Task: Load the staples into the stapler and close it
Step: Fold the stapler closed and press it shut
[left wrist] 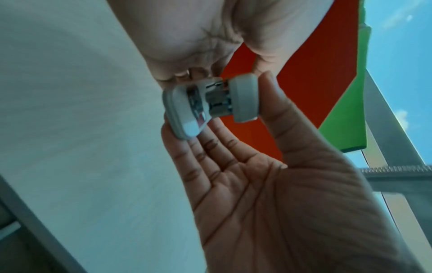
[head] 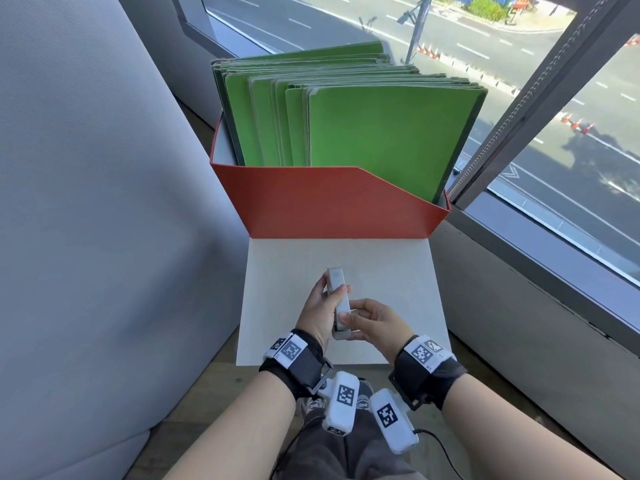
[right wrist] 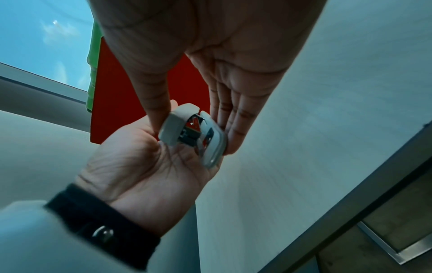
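Note:
A small grey stapler (head: pixel 337 299) is held in the air above a white board (head: pixel 391 271), pointing away from me. My left hand (head: pixel 317 308) grips its far half, thumb across the top. My right hand (head: pixel 374 320) pinches the near end. In the left wrist view the stapler (left wrist: pixel 243 97) shows two grey shells with metal between them and a narrow gap; my left thumb (left wrist: pixel 271 92) presses the upper shell. In the right wrist view the stapler (right wrist: pixel 194 134) sits between my right hand's thumb (right wrist: pixel 154 110) and fingers (right wrist: pixel 233 127). No loose staples are visible.
A red file box (head: pixel 329 206) packed with green folders (head: pixel 381 126) stands right behind the white board. A window frame (head: pixel 519 109) and ledge run along the right. A large grey padded surface (head: pixel 86 202) fills the left. Wooden floor lies below.

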Demonstrator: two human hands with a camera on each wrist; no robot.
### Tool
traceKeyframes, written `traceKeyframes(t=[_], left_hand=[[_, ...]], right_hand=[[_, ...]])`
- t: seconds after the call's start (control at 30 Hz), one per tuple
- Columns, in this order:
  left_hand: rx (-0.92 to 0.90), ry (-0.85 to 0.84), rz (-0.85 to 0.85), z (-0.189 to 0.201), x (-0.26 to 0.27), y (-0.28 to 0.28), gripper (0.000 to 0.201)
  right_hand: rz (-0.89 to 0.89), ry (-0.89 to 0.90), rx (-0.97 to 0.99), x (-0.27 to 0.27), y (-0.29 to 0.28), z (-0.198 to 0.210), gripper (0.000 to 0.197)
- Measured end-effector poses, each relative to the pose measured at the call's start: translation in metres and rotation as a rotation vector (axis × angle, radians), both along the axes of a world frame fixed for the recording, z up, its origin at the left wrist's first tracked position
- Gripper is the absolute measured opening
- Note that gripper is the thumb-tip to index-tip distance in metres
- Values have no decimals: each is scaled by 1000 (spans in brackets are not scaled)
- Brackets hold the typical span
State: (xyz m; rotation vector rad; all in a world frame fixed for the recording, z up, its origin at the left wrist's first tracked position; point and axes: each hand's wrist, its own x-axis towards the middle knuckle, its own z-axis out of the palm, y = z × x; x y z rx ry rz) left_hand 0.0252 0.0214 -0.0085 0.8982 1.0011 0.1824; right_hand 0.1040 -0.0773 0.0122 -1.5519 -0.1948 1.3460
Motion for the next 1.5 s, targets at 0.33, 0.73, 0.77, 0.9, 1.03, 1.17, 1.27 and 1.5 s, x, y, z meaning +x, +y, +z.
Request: traceKeyframes(t=[0.33,0.73,0.77,0.9,1.03,1.17,1.27,1.5], left_hand=[[504,238,-287,23,-13,42,35],[491,444,-269,-22,-15,120,34],[505,459,-282,-28,-16,124,34],[520,502,-303,-58,-16,135,43],[523,506,-324,-37,-15,133,35],[493,498,-334,-33,-16,132,37],[500,487,-335,-57,-20,137,46],[562,554,-326,-25,-39,102,71]], right_hand=[[207,-265,-38,0,45,0,40],[366,-455,-117,-8,141,-29,53],[372,-476,-126,-9,144,-34,50],[392,-515,-162,-13,155,-56,51],[435,-520,-209,-13,159,-83,58],[466,-556,-227,-16,159,-56,40],[442,-563,-220,-15,156,-49,34],[468,-573,-216,-3,127,-23,64]])
